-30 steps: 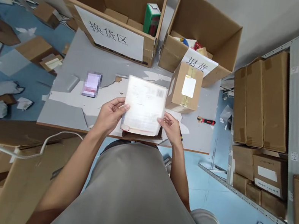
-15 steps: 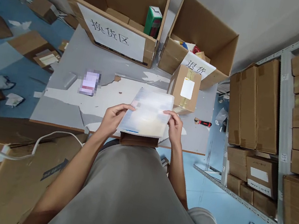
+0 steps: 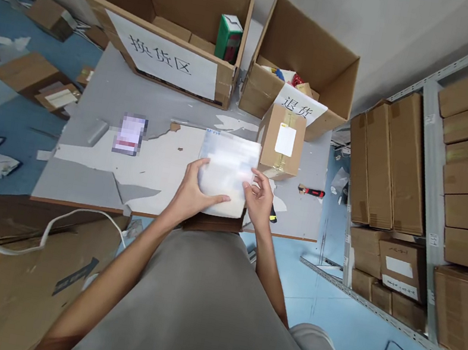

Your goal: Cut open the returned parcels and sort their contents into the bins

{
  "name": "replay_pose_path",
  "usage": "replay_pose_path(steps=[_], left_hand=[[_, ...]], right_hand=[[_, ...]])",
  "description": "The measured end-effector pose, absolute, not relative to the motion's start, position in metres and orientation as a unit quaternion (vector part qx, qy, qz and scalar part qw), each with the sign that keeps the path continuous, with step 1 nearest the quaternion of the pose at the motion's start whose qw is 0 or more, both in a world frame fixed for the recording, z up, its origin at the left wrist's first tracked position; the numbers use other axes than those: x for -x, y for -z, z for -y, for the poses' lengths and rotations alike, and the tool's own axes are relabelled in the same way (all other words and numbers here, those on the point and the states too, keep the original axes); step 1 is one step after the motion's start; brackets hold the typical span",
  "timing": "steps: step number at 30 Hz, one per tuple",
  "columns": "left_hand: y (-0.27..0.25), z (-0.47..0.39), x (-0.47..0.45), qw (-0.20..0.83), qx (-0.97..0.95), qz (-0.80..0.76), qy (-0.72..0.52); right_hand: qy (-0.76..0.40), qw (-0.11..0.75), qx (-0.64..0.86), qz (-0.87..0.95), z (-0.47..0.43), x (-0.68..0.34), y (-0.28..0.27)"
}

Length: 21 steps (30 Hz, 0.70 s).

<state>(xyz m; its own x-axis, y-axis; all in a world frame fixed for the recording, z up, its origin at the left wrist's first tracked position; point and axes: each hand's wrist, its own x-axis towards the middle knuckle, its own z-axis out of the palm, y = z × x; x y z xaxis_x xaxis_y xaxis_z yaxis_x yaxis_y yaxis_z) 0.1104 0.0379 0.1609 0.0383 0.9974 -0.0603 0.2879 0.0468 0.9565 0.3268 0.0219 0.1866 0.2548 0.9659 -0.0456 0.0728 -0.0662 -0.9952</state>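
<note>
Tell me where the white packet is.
In the head view, the white packet is near the centre, held between the left hand and the right hand, with the taped carton just beyond it to the right.

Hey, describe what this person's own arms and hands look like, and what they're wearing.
The left hand and right hand are bare, with no gloves, rings or watch visible. Both forearms are uncovered, no sleeve cuff showing. A plain grey garment shows between them.

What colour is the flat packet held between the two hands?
The packet is mostly whitish, with small blue marks at its upper-left corner; best seen in the head view.
</note>
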Motion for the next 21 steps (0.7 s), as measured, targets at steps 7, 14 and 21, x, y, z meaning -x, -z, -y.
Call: replay_pose_path(steps=[7,14,21], left_hand=[[-0.172,-0.034,-0.125,0.426,-0.602,-0.576,-0.351],[-0.166,-0.05,-0.117,0.487,-0.455,-0.577,-0.473],[-0.175,-0.062,-0.097,0.661,-0.189,-0.506,-0.521]], right_hand=[[-0.416,0.524,0.623,0.407,-0.029,-0.319,-0.187],[-0.405,0.522,0.624,0.418,-0.026,-0.315,-0.187],[-0.43,0.537,0.611,0.392,-0.026,-0.331,-0.168]])
